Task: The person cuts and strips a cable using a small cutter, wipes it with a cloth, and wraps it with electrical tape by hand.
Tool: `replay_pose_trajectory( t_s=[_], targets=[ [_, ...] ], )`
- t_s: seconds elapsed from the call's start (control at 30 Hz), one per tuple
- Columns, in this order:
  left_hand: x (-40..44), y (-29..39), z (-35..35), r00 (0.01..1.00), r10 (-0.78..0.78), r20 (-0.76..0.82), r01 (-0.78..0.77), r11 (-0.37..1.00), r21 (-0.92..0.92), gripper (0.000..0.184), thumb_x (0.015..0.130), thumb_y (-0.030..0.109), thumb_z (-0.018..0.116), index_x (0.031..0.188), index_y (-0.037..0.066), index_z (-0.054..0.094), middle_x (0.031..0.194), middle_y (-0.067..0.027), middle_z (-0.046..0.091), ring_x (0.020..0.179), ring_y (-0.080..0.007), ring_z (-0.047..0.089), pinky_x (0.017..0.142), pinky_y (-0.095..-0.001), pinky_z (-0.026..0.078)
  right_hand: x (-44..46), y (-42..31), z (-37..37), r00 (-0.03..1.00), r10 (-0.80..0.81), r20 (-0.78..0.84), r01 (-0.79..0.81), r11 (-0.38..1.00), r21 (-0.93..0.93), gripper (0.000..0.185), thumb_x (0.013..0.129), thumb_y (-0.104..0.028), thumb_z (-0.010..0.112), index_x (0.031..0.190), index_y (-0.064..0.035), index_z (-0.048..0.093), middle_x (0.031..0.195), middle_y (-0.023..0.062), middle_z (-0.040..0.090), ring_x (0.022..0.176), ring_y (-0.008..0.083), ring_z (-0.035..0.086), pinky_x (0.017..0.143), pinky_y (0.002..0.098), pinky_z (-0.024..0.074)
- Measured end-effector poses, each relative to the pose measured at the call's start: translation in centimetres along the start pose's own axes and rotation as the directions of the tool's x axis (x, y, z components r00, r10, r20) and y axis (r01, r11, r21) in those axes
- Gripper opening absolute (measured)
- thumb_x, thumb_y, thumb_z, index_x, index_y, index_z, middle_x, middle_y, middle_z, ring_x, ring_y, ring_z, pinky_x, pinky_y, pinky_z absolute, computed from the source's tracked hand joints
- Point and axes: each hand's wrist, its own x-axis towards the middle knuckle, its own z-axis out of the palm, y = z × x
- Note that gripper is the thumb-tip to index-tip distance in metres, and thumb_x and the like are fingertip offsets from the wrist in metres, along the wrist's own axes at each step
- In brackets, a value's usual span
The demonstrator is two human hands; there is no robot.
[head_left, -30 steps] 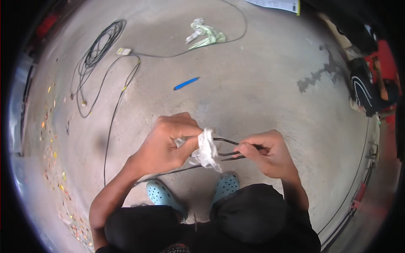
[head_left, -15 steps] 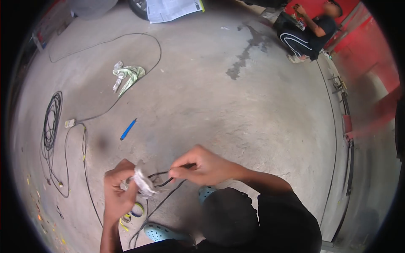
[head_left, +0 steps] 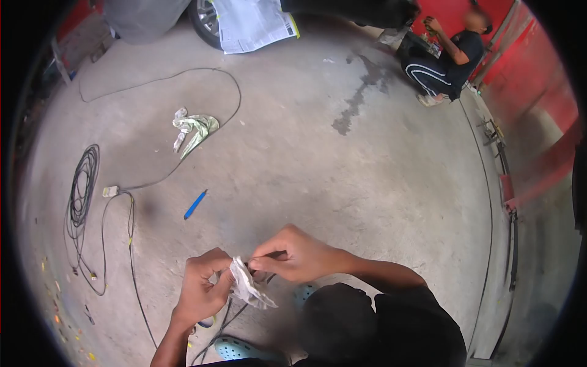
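Left hand (head_left: 205, 281) pinches a white rag (head_left: 246, 284), right hand (head_left: 298, 255) grips cable (head_left: 271, 278) beside the rag; a slack hold could drop either.

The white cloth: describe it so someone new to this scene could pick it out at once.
From the concrete floor, go down to the lower middle, where the left hand and right hand nearly meet. The left hand pinches the crumpled white cloth. Unlike the pale green cloth lying on the floor, it is held up and shows no green.
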Motion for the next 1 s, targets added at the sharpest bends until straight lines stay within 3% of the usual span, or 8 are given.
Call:
replay_pose_trajectory(
  t_s=[0.17,0.4,0.5,0.53,0.63,0.73,0.83,1.0],
  targets=[
    [-0.5,-0.9,-1.7,0.999,-0.044,0.005,0.044,0.998,-0.039,0.011,0.081,-0.009,0.063,0.086,-0.002,0.071,0.074,-0.0091,0.065,0.067,-0.0156,0.058,0.064,-0.0289,0.044,-1.6,-0.9,-3.7,0.993,0.118,-0.011,-0.119,0.983,-0.137,0.022,0.098,-0.017,0.065,0.098,0.0025,0.074,0.073,0.0047,0.069,0.063,0.0055,0.05,0.055,0.0249,0.0399],
    [0.7,-0.2,0.7,0.999,0.016,0.04,-0.016,1.0,-0.015,0.008,0.081,-0.007,0.066,0.086,-0.002,0.07,0.075,-0.0117,0.066,0.068,-0.0211,0.061,0.065,-0.0315,0.046,-0.8,-0.8,-1.3,0.997,0.065,0.048,-0.058,0.989,-0.136,0.022,0.099,-0.019,0.065,0.098,0.0004,0.075,0.073,0.0036,0.069,0.062,0.0052,0.047,0.054,0.0258,0.0389],
    [0.3,-0.8,0.1,1.0,0.016,0.008,-0.016,1.0,-0.005,0.006,0.082,-0.005,0.067,0.086,-0.002,0.07,0.075,-0.0116,0.066,0.068,-0.0213,0.061,0.065,-0.0324,0.046,-2.0,-2.1,-3.8,0.982,0.187,0.027,-0.176,0.957,-0.232,0.021,0.099,-0.018,0.064,0.098,0.0006,0.075,0.071,0.003,0.068,0.06,0.0047,0.045,0.053,0.0262,0.0372],
    [0.4,-0.8,0.1,0.999,0.032,0.006,-0.031,0.999,-0.016,0.008,0.081,-0.006,0.066,0.087,-0.002,0.071,0.075,-0.0116,0.066,0.068,-0.0213,0.061,0.065,-0.0322,0.046,-2.3,-0.5,-3.7,0.994,0.113,-0.005,-0.112,0.977,-0.179,0.023,0.099,-0.02,0.063,0.095,-0.0004,0.075,0.061,0.006,0.058,0.054,0.0082,0.04,0.051,0.0284,0.0358],
    [1.0,-0.5,1.0,1.0,0.019,-0.005,-0.019,0.993,-0.114,0.012,0.08,-0.006,0.066,0.088,-0.001,0.072,0.074,-0.0113,0.066,0.067,-0.0206,0.06,0.065,-0.0318,0.046,-2.0,-1.1,-2.4,0.997,0.066,-0.027,-0.068,0.995,-0.068,0.024,0.099,-0.021,0.063,0.095,-0.0014,0.076,0.058,0.0048,0.053,0.054,0.0086,0.036,0.049,0.0306,0.0313],
    [1.3,0.9,1.2,0.999,0.021,0.035,-0.019,0.997,-0.068,0.012,0.078,-0.007,0.065,0.086,-0.002,0.072,0.072,-0.0111,0.065,0.066,-0.0207,0.06,0.065,-0.0316,0.046,-1.6,-0.9,-1.6,0.997,0.033,0.074,-0.019,0.982,-0.189,0.025,0.1,-0.021,0.062,0.092,-0.0003,0.075,0.058,0.007,0.054,0.054,0.0077,0.037,0.049,0.0301,0.0321],
    [0.6,1.4,0.4,0.998,0.063,0.026,-0.064,0.998,0.013,0.009,0.075,-0.008,0.065,0.081,-0.004,0.07,0.071,-0.0114,0.065,0.066,-0.0208,0.06,0.064,-0.0315,0.046,-3.4,-3.4,-3.3,0.993,0.116,-0.036,-0.121,0.979,-0.163,0.023,0.098,-0.017,0.062,0.089,0.0021,0.072,0.057,0.0083,0.052,0.055,0.0084,0.037,0.05,0.0315,0.0323],
    [2.0,1.3,1.4,0.989,0.147,-0.009,-0.147,0.989,-0.024,0.009,0.074,-0.009,0.066,0.08,-0.003,0.07,0.07,-0.0109,0.065,0.065,-0.0226,0.06,0.063,-0.0326,0.045,-3.4,-3.5,-2.6,1.0,0.011,-0.021,-0.014,0.987,-0.161,0.022,0.097,-0.015,0.062,0.087,0.0034,0.07,0.059,0.0098,0.053,0.054,0.01,0.039,0.051,0.0308,0.0336]
  ],
)
